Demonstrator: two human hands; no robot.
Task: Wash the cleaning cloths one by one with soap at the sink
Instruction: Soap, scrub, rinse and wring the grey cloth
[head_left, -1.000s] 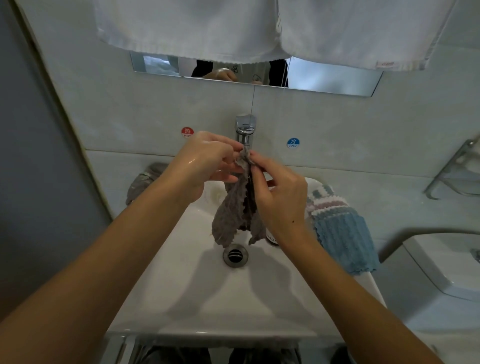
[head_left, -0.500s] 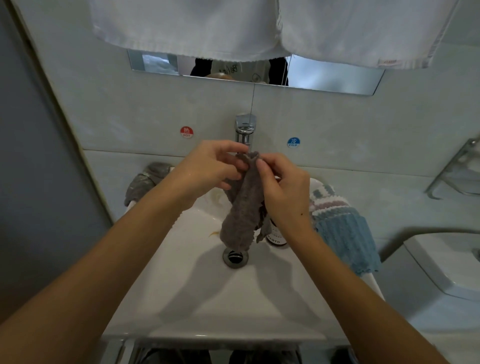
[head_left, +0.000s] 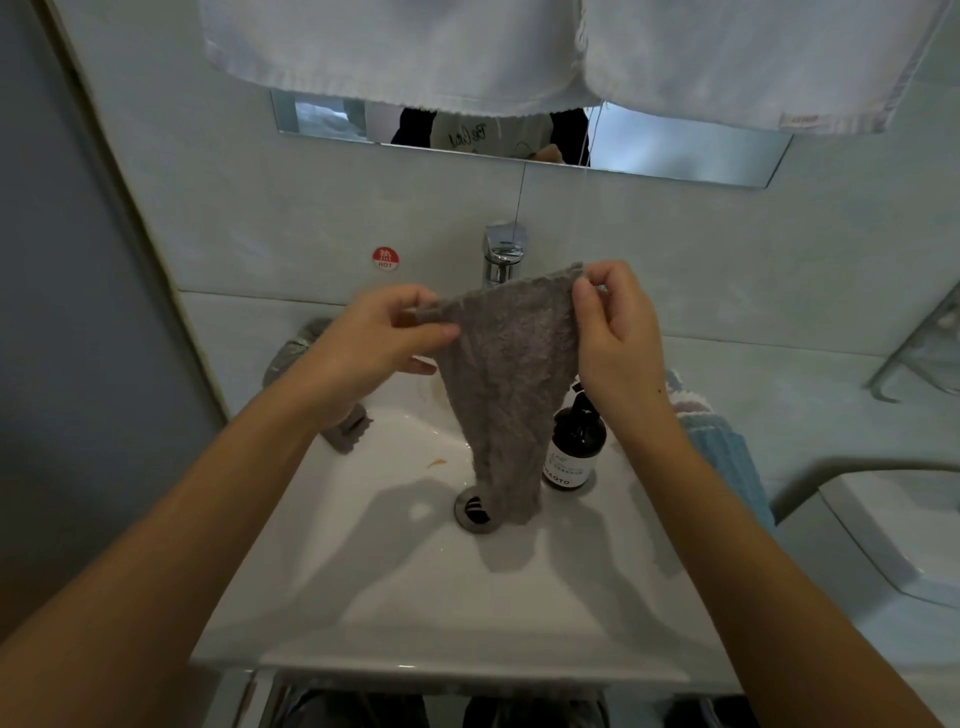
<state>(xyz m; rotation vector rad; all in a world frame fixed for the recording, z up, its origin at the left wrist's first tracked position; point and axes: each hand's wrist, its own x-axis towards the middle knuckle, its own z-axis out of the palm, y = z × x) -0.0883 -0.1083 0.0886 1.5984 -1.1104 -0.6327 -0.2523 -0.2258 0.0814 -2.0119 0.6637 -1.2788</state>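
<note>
White ceramic sink basin (head_left: 395, 587) lies nearest, its round metal drain (head_left: 474, 512) under a hanging grey terry cloth (head_left: 511, 384). Left hand (head_left: 379, 338) and right hand (head_left: 613, 332) each pinch 1 top corner, spreading it. Dark soap bottle (head_left: 574, 447) stands behind; chrome tap (head_left: 503, 254) farthest.

Bare forearms, no sleeves in view

Left hand (head_left: 384, 338) and right hand (head_left: 615, 332) carry no rings or watch (mirror reflection shows a dark top with a pale printed front).
</note>
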